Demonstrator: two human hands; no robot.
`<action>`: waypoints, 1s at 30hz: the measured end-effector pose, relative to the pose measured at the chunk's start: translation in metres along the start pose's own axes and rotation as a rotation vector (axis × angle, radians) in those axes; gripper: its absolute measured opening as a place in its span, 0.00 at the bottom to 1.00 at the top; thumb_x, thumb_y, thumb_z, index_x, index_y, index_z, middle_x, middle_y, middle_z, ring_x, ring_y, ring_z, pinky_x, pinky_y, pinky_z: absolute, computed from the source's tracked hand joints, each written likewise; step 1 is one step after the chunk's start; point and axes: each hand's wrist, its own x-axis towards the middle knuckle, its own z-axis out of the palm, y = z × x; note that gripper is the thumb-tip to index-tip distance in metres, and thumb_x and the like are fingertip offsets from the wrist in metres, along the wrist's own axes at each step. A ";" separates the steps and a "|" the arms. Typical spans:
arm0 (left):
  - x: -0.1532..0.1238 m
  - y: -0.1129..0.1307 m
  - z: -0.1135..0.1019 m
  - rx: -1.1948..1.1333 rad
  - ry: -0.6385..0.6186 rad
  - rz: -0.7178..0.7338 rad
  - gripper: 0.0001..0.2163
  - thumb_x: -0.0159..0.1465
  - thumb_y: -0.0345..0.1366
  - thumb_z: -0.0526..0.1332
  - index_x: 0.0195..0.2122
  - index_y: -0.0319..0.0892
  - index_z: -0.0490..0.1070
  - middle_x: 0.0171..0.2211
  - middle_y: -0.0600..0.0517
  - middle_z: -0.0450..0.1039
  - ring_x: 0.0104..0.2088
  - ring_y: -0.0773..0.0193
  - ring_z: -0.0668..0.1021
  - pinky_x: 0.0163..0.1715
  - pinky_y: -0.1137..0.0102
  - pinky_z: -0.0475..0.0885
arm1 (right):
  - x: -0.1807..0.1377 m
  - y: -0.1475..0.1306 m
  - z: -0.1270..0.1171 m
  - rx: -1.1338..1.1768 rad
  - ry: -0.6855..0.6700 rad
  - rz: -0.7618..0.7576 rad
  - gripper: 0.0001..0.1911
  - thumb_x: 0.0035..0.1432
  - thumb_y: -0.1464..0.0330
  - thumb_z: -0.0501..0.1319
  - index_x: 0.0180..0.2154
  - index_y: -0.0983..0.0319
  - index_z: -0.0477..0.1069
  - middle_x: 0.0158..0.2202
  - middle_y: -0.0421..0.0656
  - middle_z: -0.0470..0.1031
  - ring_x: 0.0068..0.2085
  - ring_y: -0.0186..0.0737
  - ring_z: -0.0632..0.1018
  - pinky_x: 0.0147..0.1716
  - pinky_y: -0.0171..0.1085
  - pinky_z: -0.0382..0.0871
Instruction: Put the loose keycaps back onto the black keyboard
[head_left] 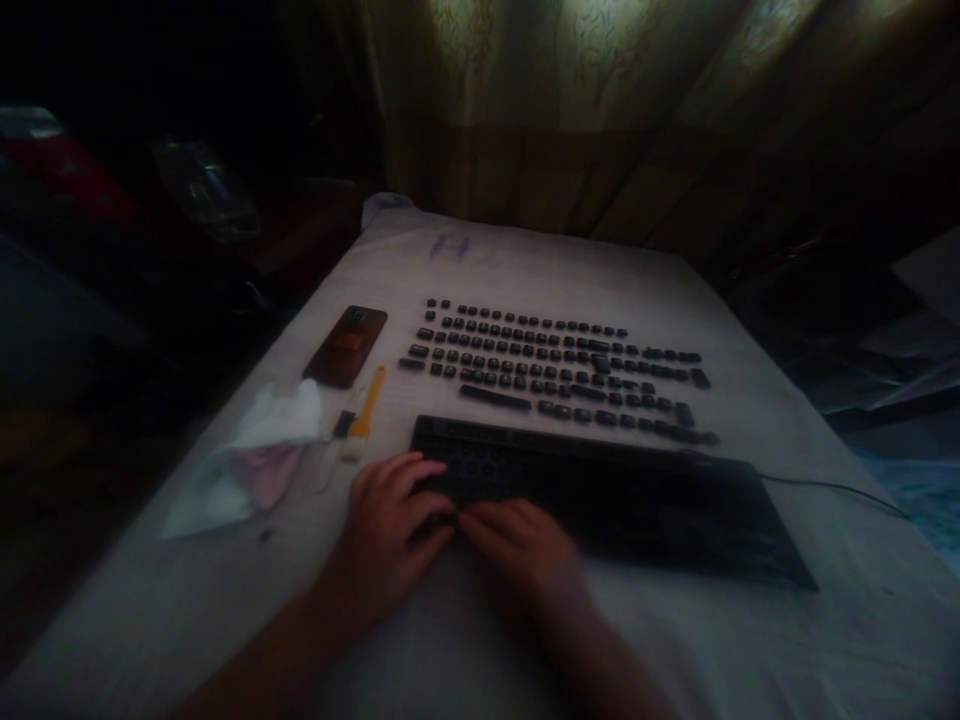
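A black keyboard frame [637,500] with its keycaps off lies across the white-covered table [525,270]. Behind it several black keycaps [555,365] are laid out in rows. My left hand [386,530] rests on the frame's left front corner, fingers curled down onto it. My right hand [525,550] is beside it, fingertips pressed together at the frame's front edge near the left hand. The dim, blurred picture hides whether either hand holds anything small.
A brown phone [346,345] lies at the left. An orange-handled tool [369,400] and a small dark piece [343,423] sit next to crumpled white tissue [255,450]. A cable [832,488] runs off right. Curtains hang behind.
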 end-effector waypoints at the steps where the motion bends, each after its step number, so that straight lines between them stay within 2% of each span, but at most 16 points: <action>1: 0.000 -0.001 0.000 -0.005 0.005 0.004 0.05 0.62 0.35 0.64 0.39 0.50 0.77 0.52 0.50 0.75 0.56 0.48 0.71 0.55 0.49 0.64 | 0.001 0.000 0.000 0.003 0.016 0.000 0.14 0.65 0.75 0.56 0.44 0.59 0.78 0.40 0.45 0.82 0.36 0.41 0.79 0.33 0.38 0.73; 8: 0.000 -0.003 0.001 -0.035 -0.060 -0.030 0.05 0.60 0.35 0.66 0.38 0.50 0.78 0.53 0.51 0.74 0.57 0.47 0.70 0.56 0.49 0.64 | 0.006 -0.003 0.000 0.060 0.067 0.012 0.11 0.66 0.72 0.57 0.41 0.60 0.79 0.37 0.45 0.82 0.34 0.40 0.78 0.32 0.37 0.73; 12: 0.000 -0.001 0.001 -0.042 -0.024 -0.025 0.05 0.60 0.32 0.66 0.36 0.49 0.77 0.52 0.51 0.75 0.57 0.47 0.70 0.55 0.49 0.64 | 0.007 -0.005 0.000 0.080 0.083 0.015 0.11 0.67 0.72 0.57 0.40 0.61 0.79 0.36 0.45 0.83 0.33 0.39 0.78 0.32 0.37 0.73; 20: 0.002 0.005 -0.003 0.016 0.041 0.062 0.05 0.63 0.32 0.65 0.39 0.48 0.78 0.52 0.49 0.74 0.56 0.45 0.70 0.53 0.47 0.62 | 0.008 -0.006 0.002 0.035 0.102 -0.005 0.13 0.68 0.72 0.55 0.41 0.62 0.79 0.36 0.46 0.82 0.33 0.39 0.78 0.32 0.36 0.73; 30: 0.003 0.006 -0.007 0.034 0.054 0.123 0.06 0.67 0.33 0.60 0.40 0.47 0.78 0.52 0.48 0.75 0.55 0.46 0.70 0.52 0.49 0.63 | 0.010 -0.008 0.002 0.019 0.110 -0.011 0.13 0.68 0.72 0.55 0.38 0.62 0.79 0.34 0.45 0.81 0.32 0.38 0.78 0.31 0.35 0.73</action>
